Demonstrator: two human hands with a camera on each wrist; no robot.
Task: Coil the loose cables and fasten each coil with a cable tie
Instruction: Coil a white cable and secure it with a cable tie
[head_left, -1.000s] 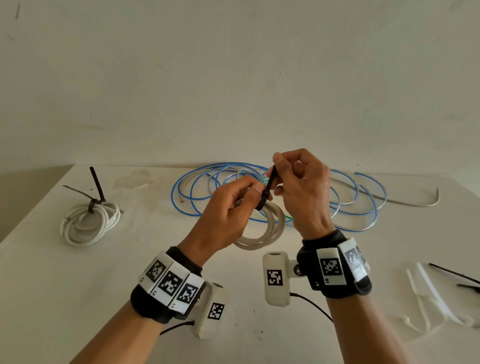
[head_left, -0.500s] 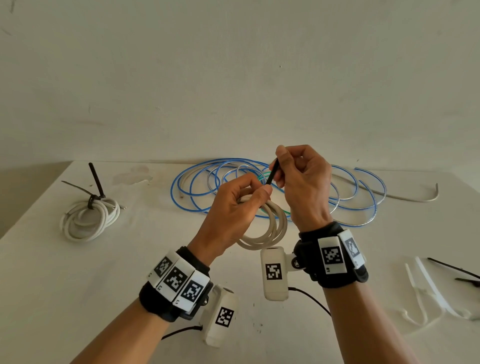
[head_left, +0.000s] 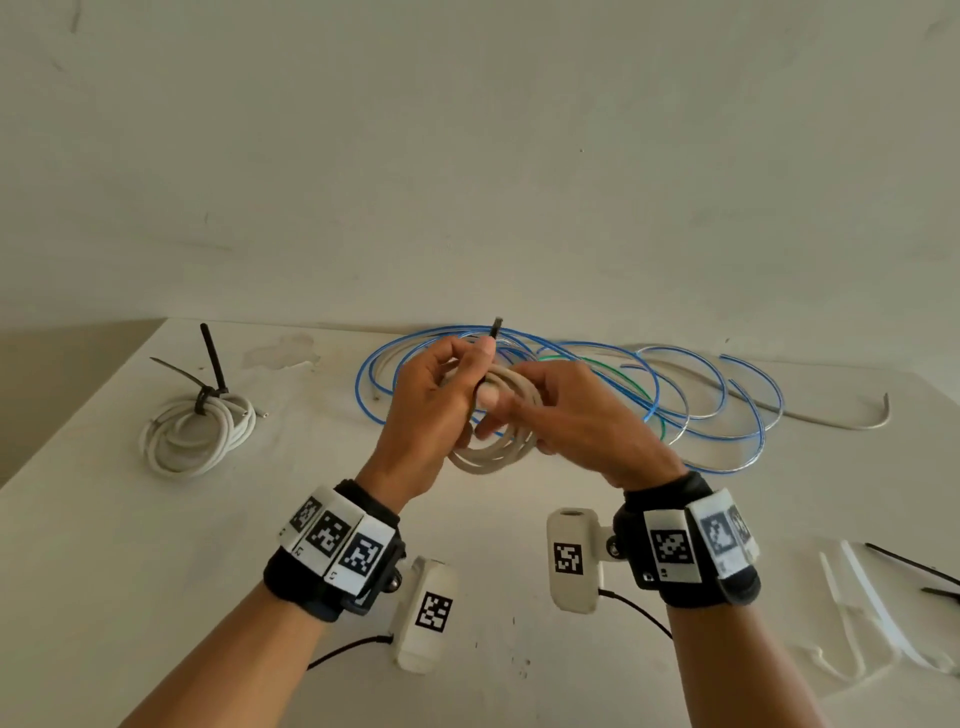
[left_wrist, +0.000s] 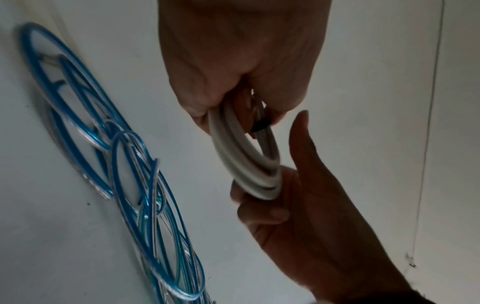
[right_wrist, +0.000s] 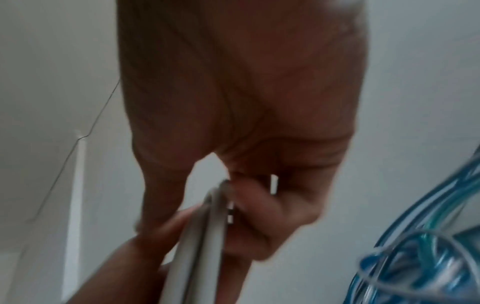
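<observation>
A beige cable coil (head_left: 498, 447) is held above the white table (head_left: 156, 571) between both hands. My left hand (head_left: 441, 400) grips the coil's top and pinches a black cable tie (head_left: 496, 328) against it; the tie's tail sticks up past the fingers. My right hand (head_left: 576, 426) holds the coil's right side with fingers curled under it. In the left wrist view the left hand (left_wrist: 233, 61) clamps the coil (left_wrist: 244, 160) with the black tie (left_wrist: 259, 125) at the grip, and the right hand (left_wrist: 311, 216) cups the coil's lower end, thumb straight. The right wrist view is blurred.
A tied white coil (head_left: 197, 431) with black tie tails lies at the left. Loose blue cable loops (head_left: 701, 400) spread behind the hands, with a white cable end (head_left: 862, 423) beyond. White ties (head_left: 857, 608) and black ties (head_left: 909, 564) lie at the right edge.
My right hand has let go of the tie's tail and dropped to the coil's right side. The left hand now pinches the tie and has turned the coil.
</observation>
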